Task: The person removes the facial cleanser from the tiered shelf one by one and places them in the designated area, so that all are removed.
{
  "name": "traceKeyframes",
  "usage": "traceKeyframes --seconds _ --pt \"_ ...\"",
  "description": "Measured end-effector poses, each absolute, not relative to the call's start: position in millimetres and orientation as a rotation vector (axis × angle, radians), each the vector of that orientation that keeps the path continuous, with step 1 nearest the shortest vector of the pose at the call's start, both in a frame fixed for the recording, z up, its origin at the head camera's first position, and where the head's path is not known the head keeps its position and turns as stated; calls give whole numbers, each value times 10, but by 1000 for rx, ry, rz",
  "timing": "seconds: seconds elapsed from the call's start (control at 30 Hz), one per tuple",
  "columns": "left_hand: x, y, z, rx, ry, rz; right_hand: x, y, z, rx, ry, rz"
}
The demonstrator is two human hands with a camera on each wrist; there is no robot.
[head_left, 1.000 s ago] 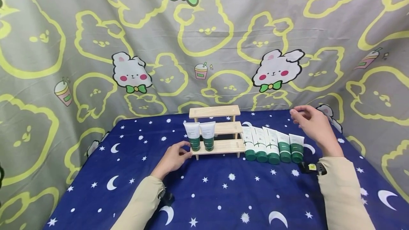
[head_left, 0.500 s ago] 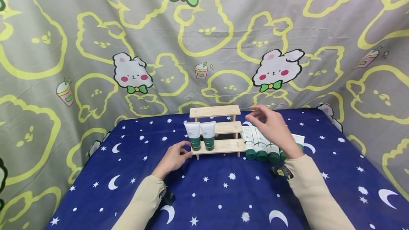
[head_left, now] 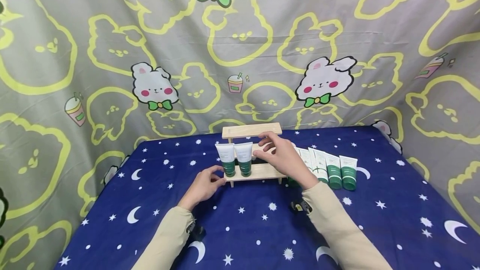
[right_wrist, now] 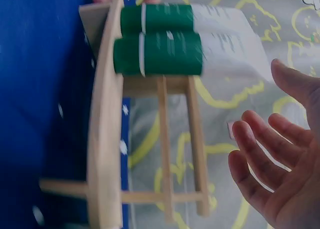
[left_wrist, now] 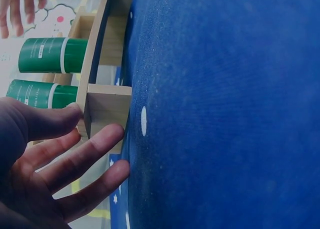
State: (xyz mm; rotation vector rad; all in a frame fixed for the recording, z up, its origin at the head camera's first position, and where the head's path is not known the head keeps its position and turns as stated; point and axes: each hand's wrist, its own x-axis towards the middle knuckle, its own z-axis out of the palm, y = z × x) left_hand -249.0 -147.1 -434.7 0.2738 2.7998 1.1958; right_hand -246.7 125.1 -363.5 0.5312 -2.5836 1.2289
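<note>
A three-step wooden display stand (head_left: 262, 173) bears two white-and-green squeeze tubes, cap down, at the left of its lowest step: a left tube (head_left: 226, 159) and a right tube (head_left: 244, 159). My left hand (head_left: 202, 185) grips that step's left end, thumb and fingers about the wood in the left wrist view. Just right of the right tube, my right hand (head_left: 285, 155) hovers before the middle step, fingers loosely bent and holding nothing. In the right wrist view a gap separates the fingers (right_wrist: 250, 134) from the tubes' white ends. My right hand hides part of the middle step.
Several more tubes (head_left: 333, 172) lean in a row right of the stand, some partly behind my right forearm. A dark blue cloth (head_left: 240, 228) with stars and moons covers the table. Behind hangs a grey patterned curtain (head_left: 195, 45).
My right hand has swept left from beyond the row of tubes, across it, to beside the right tube on the stand. My left hand and both standing tubes have stayed put.
</note>
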Motion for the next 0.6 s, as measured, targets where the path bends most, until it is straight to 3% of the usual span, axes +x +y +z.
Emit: traceKeyframes --seconds 0.6 --pt "-2492 -1463 -4342 274 2809 1199 -2529 988 -3861 589 -2559 1352"
